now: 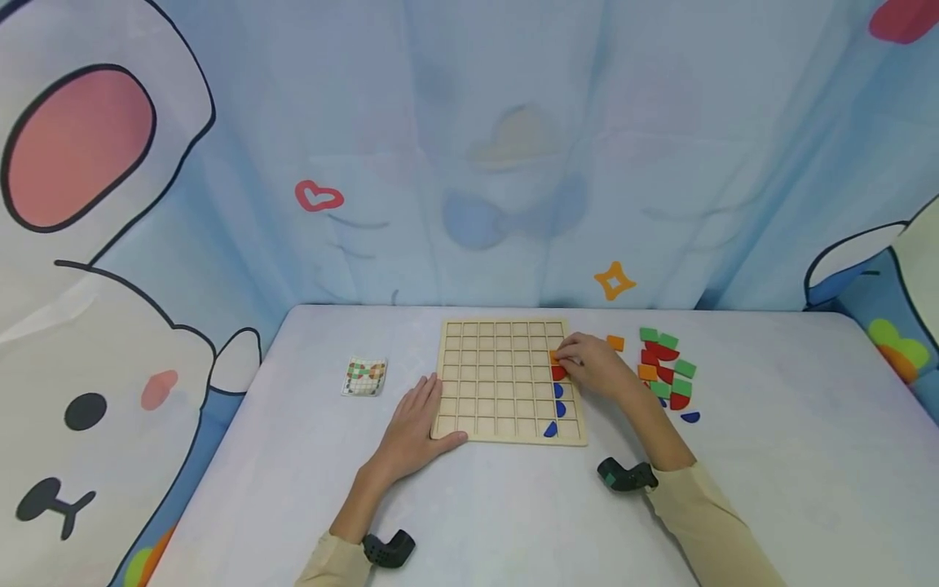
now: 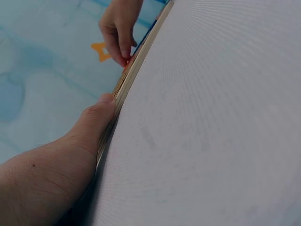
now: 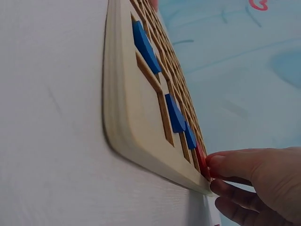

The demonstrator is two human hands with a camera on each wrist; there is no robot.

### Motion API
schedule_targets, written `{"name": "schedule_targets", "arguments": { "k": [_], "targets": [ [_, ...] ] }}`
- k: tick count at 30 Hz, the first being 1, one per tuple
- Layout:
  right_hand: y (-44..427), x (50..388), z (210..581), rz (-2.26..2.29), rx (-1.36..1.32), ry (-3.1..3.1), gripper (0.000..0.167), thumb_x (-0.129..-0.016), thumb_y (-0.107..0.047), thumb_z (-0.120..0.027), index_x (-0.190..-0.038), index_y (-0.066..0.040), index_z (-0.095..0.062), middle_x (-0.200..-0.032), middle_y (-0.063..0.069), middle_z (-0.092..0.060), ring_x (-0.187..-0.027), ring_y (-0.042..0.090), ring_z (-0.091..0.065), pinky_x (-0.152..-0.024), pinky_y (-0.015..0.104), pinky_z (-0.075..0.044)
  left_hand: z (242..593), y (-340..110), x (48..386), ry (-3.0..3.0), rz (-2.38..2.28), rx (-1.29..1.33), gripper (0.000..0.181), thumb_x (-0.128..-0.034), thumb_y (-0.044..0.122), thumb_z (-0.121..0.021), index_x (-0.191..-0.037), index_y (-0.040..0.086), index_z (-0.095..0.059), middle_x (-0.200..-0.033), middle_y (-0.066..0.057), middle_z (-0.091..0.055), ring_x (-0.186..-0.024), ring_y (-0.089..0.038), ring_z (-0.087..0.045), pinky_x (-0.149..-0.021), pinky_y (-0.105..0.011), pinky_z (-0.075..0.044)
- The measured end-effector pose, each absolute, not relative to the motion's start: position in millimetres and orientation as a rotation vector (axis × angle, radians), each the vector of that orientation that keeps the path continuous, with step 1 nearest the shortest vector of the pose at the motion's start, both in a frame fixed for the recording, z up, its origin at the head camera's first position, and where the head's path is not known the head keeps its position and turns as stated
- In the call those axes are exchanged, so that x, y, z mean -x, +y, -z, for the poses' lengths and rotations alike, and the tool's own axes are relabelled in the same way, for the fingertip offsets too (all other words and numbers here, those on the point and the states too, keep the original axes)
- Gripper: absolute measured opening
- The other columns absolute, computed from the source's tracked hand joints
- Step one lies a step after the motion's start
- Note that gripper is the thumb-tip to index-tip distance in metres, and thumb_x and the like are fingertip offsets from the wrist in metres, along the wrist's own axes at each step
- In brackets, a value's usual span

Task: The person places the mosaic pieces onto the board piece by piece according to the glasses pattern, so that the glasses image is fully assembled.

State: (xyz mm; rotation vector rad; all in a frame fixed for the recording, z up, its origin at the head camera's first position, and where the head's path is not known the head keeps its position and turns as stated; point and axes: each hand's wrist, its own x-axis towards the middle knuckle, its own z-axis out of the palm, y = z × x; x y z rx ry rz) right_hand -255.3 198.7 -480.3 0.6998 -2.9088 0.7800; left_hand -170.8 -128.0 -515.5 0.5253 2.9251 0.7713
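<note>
A square wooden grid board (image 1: 506, 383) lies on the table. The left hand (image 1: 414, 430) rests against its lower left corner, fingers straight along the left side and thumb on the front edge. Over the right-hand columns, the right hand (image 1: 597, 364) has its fingertips at a red piece (image 1: 559, 372), which it seems to pinch at the edge; the fingers partly hide it. An orange piece (image 1: 553, 356) shows just beyond those fingertips. Below the red one, several blue half-round pieces (image 3: 175, 113) sit in the grid, the lowest (image 1: 550, 429) tilted.
Right of the board lies a loose pile of green pieces (image 1: 685, 368), red pieces (image 1: 680, 402) and orange ones. A single orange tile (image 1: 615, 343) and a blue half-round (image 1: 690, 417) lie apart from it. A small pattern card (image 1: 364, 377) is left of the board.
</note>
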Motion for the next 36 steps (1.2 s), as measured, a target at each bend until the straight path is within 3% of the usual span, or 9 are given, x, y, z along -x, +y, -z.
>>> {"name": "schedule_targets", "arguments": {
  "k": [4,8,12,17,23,36],
  "targets": [
    [209.0,257.2,477.5,-0.943,-0.629,-2.917,0.026,-0.094,-0.011,-0.062,-0.117,0.0,-0.069,-0.117,0.018,-0.065,-0.104,0.033,-0.062,-0.087,0.047,-0.054,517.1,-128.5,170.3,2.934,-0.766,-0.523,0.098,-0.0879,0.064,-0.056,-0.156,0.007,-0.013,-0.165,-0.008,-0.011,-0.154,-0.025,-0.007,-0.124,-0.047,-0.012],
    [236.9,258.0,467.2,-1.052,-0.296,-2.914,0.038,-0.096,-0.02,-0.06,-0.131,-0.004,-0.059,-0.126,0.019,-0.061,-0.109,0.036,-0.059,-0.079,0.047,-0.057,518.3,-128.1,170.7,2.935,-0.765,-0.53,0.098,-0.0881,0.064,-0.055,-0.156,0.006,-0.014,-0.165,-0.009,-0.012,-0.153,-0.026,-0.008,-0.124,-0.048,-0.013],
    [271.4,255.4,456.5,-0.932,-0.068,-2.977,0.037,-0.096,-0.021,-0.06,-0.128,-0.002,-0.059,-0.119,0.022,-0.062,-0.105,0.038,-0.057,-0.071,0.046,-0.058,518.5,-127.9,171.2,2.925,-0.761,-0.521,0.099,-0.0877,0.065,-0.055,-0.156,0.007,-0.013,-0.165,-0.008,-0.011,-0.154,-0.026,-0.007,-0.124,-0.048,-0.013],
    [300.4,252.6,452.3,-0.843,-0.053,-3.141,0.039,-0.096,-0.024,-0.061,-0.124,0.003,-0.061,-0.118,0.028,-0.061,-0.103,0.042,-0.055,-0.085,0.054,-0.053,517.2,-128.0,171.0,2.928,-0.758,-0.514,0.099,-0.0875,0.065,-0.055,-0.156,0.007,-0.013,-0.165,-0.007,-0.011,-0.154,-0.026,-0.006,-0.124,-0.048,-0.013],
    [310.2,253.7,458.9,-0.785,-0.066,-3.236,0.036,-0.095,-0.023,-0.062,-0.118,0.005,-0.065,-0.115,0.029,-0.062,-0.102,0.041,-0.053,-0.089,0.06,-0.049,516.0,-128.3,170.0,2.927,-0.767,-0.517,0.098,-0.0878,0.064,-0.056,-0.156,0.007,-0.014,-0.165,-0.008,-0.012,-0.154,-0.026,-0.007,-0.124,-0.048,-0.012],
    [290.1,252.0,461.7,-0.71,-0.049,-3.199,0.025,-0.092,-0.018,-0.066,-0.104,0.003,-0.072,-0.098,0.023,-0.068,-0.087,0.034,-0.056,-0.074,0.047,-0.051,513.5,-128.0,169.7,2.917,-0.778,-0.516,0.098,-0.0883,0.063,-0.056,-0.156,0.007,-0.013,-0.165,-0.008,-0.011,-0.154,-0.025,-0.006,-0.124,-0.048,-0.012]
  ]
}}
